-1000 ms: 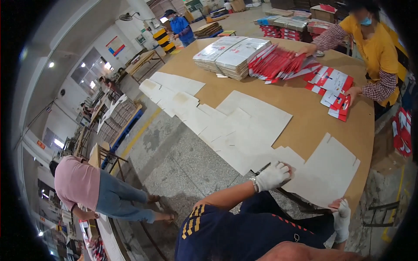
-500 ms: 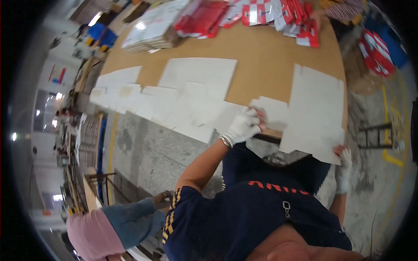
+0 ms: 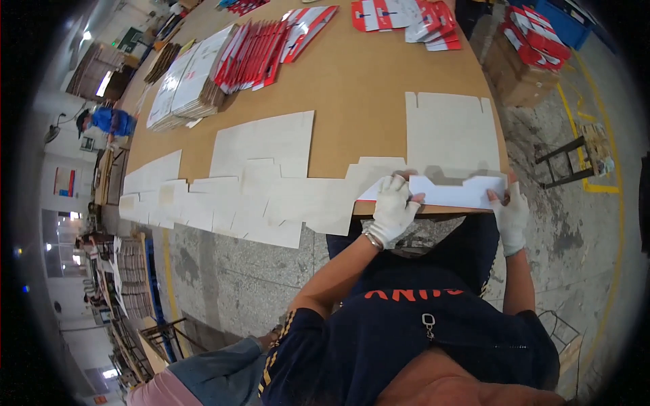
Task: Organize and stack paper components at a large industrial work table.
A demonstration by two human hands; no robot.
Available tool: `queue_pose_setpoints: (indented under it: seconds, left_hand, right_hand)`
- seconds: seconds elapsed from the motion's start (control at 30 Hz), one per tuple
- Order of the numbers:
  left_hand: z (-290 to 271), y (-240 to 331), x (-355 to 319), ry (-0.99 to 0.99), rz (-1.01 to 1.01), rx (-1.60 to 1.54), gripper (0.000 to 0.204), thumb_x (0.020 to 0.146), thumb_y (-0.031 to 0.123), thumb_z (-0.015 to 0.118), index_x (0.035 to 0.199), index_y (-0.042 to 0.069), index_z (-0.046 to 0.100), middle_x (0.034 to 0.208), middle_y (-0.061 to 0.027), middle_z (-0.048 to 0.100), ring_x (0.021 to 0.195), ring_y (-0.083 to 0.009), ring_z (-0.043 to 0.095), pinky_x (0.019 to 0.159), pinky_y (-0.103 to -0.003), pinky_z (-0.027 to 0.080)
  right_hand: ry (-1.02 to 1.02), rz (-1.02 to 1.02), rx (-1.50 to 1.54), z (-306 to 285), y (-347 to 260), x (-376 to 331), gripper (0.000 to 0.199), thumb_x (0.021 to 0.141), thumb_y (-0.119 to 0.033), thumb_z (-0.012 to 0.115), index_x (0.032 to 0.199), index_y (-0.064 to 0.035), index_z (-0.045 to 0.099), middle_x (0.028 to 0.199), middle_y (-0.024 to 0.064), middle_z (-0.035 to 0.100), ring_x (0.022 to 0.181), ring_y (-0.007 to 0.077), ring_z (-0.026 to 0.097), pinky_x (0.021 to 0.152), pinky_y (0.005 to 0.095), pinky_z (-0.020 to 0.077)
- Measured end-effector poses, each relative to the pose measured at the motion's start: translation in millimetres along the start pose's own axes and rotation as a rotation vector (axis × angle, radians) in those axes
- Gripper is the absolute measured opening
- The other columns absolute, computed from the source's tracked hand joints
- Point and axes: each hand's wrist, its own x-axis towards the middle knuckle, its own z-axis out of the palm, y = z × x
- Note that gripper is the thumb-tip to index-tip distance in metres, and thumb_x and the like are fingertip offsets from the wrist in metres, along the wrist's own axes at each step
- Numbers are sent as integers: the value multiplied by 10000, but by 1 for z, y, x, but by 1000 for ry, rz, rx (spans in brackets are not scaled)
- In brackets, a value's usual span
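Observation:
In front of me at the table's near edge lies a grey-white die-cut cardboard sheet, with slots in its far edge. Its near flap is folded up and shows a brighter white face with a notched top edge. My left hand, in a white glove with bare fingertips, is closed on the flap's left end. My right hand, gloved the same way, pinches the right end, thumb on the white face. Left of it, flat cardboard blanks overlap in a row along the near edge.
Bundled cardboard and a row of red-and-white folded cartons stand at the table's far left. More red-and-white cartons lie at the far side. To the right are a carton-topped brown box and a stool. Another person is at lower left.
The sheet's near flap has been folded up, and the sheet now lies square to the near edge. My right hand has moved up to the flap's right end. The view has shifted.

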Motion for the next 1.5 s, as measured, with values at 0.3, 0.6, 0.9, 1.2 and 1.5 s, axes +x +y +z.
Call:
queue_pose_setpoints:
  seconds: [0.3,0.6,0.9,1.2,1.5]
  left_hand:
    - [23,28,-1,104,366,193,642,757,279,630,1310,-10,479,1368,-179,443,1323,-381,360,1109,-616,151]
    - [33,54,-11,-175,519,122,941,681,346,730,1422,-53,308,1536,-217,212,1439,-364,172,1134,-603,84]
    - [29,25,-19,-280,371,116,962,644,496,742,1341,-73,402,1400,-233,408,1361,-404,303,1152,-531,143]
    - [-42,-91,-95,101,274,350,278,808,164,566,1056,42,599,1163,-118,572,1180,-292,507,1016,-413,394]
    - [-54,-93,-59,240,38,-244,112,763,138,643,848,75,682,900,-95,622,802,-277,628,689,-394,520]
  right_hand:
    - [-212,444,931,53,36,-97,450,939,-240,606,1295,0,469,1136,66,573,1012,152,537,827,286,464]
    - [204,199,835,77,5,-71,215,928,-138,539,866,34,652,785,49,650,667,133,573,629,294,446]
    - [64,-851,-136,51,-28,9,465,918,-15,445,1381,6,420,1415,221,428,1295,375,436,1056,436,364]
    - [-70,-889,-123,56,19,42,440,986,-128,338,1394,21,412,1444,201,404,1346,335,379,1123,419,282]
    - [-342,-227,962,71,38,48,481,1034,-293,362,1406,8,403,1464,107,388,1346,221,365,1119,390,282]
